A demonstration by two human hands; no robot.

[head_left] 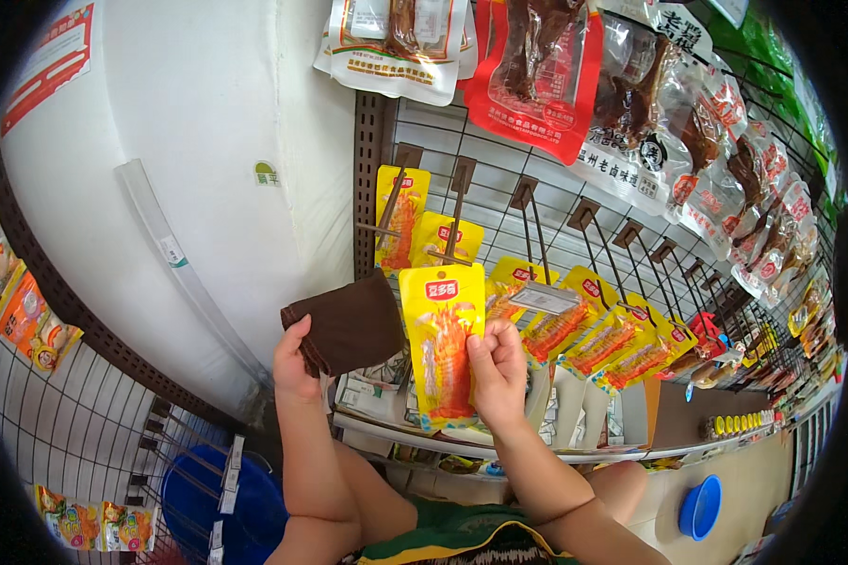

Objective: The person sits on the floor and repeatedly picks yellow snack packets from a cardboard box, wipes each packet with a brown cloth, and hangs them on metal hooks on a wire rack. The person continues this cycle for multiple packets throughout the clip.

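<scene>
My left hand (295, 369) is closed on a folded dark brown cloth (353, 325), thumb along its left edge. Just right of it, my right hand (501, 374) pinches a yellow snack packet (443, 348) by its right side, thumb on the front. The packet is upright, with an orange-red picture and a hang hole at the top. Behind it, similar yellow packets (401, 212) hang on metal hooks (454, 212) of a wire grid. More of them (612, 341) hang in a row to the right, partly behind a price-tag holder (544, 298).
Large vacuum-packed meat bags (534, 75) hang above. A white wall or column (198, 113) stands at left, beside another grid rack with snack bags (33, 320). Blue tubs stand low, one at left (221, 499) and one on the floor at right (700, 507). Below the hooks runs a shelf (631, 455).
</scene>
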